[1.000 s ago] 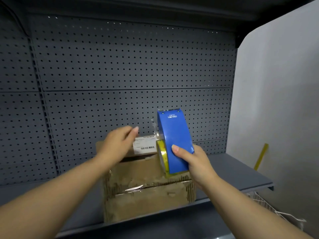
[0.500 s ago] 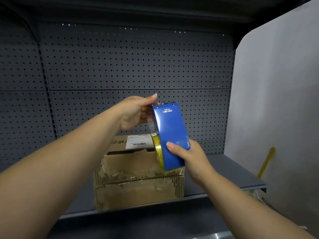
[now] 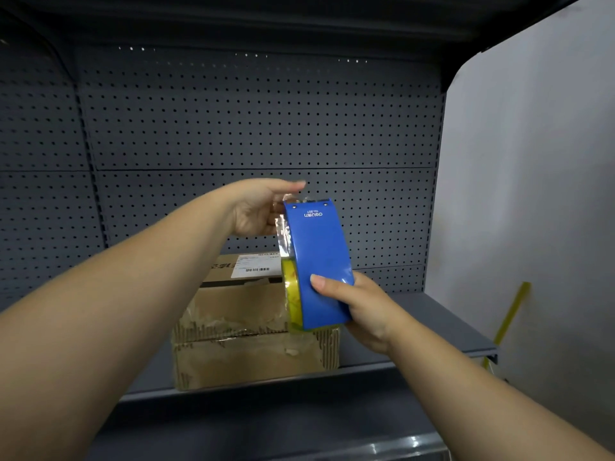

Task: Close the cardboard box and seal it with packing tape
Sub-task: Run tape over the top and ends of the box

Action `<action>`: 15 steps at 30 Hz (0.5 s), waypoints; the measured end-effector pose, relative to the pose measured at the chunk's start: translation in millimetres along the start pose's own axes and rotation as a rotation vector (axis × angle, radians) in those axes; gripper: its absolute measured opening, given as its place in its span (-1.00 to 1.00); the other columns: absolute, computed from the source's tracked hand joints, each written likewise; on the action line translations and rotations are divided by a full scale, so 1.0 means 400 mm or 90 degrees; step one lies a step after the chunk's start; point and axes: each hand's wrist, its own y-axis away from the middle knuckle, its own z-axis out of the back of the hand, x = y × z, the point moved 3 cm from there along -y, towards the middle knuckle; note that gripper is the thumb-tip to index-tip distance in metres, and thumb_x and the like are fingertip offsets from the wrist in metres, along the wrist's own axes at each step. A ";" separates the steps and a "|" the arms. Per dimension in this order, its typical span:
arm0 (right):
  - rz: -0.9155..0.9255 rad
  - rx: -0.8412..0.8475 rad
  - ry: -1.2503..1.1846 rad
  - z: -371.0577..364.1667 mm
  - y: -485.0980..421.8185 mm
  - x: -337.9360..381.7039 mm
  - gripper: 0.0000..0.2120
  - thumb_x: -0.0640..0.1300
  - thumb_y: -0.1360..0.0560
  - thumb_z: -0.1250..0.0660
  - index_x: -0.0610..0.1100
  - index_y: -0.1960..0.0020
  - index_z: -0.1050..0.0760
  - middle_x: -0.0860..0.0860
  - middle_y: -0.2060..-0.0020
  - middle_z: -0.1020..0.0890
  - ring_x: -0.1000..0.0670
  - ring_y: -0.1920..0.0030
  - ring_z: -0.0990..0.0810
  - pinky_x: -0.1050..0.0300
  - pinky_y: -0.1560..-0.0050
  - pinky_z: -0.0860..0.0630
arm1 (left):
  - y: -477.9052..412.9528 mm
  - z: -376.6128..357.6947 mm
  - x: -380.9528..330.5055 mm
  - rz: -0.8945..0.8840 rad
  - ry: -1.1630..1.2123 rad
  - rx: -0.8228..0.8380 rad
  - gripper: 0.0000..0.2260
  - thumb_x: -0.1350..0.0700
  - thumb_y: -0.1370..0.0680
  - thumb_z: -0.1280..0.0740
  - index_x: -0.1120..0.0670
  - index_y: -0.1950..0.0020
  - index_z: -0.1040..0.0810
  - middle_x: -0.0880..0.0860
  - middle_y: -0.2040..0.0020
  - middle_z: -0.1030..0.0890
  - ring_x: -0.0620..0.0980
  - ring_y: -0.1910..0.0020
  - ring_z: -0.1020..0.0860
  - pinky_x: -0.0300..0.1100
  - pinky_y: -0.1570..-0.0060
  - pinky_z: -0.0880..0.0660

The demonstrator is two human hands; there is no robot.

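A worn cardboard box (image 3: 246,347) sits on the grey shelf (image 3: 416,324), its flaps folded down, with old clear tape along the front and a white shipping label (image 3: 256,266) on top. My right hand (image 3: 362,307) holds a blue tape dispenser (image 3: 317,261) upright in the air above the box's right side; a yellow-cored tape roll (image 3: 291,294) shows at its left edge. My left hand (image 3: 259,207) is at the dispenser's top, pinching the loose clear tape end (image 3: 284,224) that hangs down beside it.
A grey pegboard back panel (image 3: 233,128) rises behind the box. A white wall panel (image 3: 532,194) closes the right side, with a yellow stick (image 3: 511,314) leaning against it. A lower shelf edge (image 3: 382,449) shows at the bottom.
My left hand left the box top and rose to the dispenser's top edge, taking the tape end. My right hand lifted the dispenser a little higher.
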 end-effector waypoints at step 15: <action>-0.060 0.034 -0.018 0.037 0.048 0.002 -0.72 -0.15 -0.21 -0.42 -0.05 0.07 -0.60 0.04 0.18 -0.69 0.06 0.17 -0.65 0.18 0.09 -0.55 | -0.073 -0.089 0.014 -0.114 -0.093 -0.067 -0.81 0.14 -0.52 -0.36 0.17 0.28 -0.55 0.00 0.51 -0.59 -0.15 0.56 -0.52 -0.36 0.51 -0.42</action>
